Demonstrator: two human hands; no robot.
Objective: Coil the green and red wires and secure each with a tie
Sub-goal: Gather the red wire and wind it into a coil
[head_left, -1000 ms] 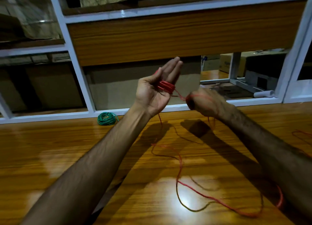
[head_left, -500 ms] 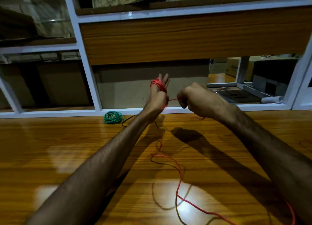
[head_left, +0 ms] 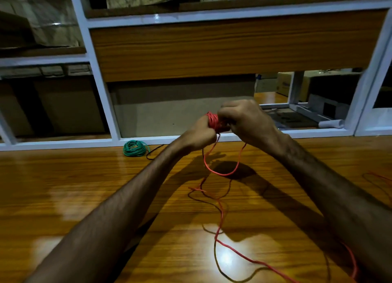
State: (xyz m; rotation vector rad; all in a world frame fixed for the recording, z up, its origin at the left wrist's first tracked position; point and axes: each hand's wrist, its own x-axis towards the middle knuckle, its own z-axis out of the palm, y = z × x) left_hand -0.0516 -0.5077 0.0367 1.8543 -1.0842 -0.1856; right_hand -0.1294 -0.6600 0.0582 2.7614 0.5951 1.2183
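Two hands meet above the surface. Below them, loose red wire trails toward the viewer. Left hand carries the red coil wound round its fingers; right hand, touching it, pinches the wire at the coil. Farther off, left of the grip, lies the green coil

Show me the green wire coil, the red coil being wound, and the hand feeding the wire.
green wire coil (head_left: 135,148), head view, middle of the bundle.
red wire coil (head_left: 212,121), head view, the wraps on the left hand's fingers.
right hand (head_left: 247,121), head view, back of the hand.
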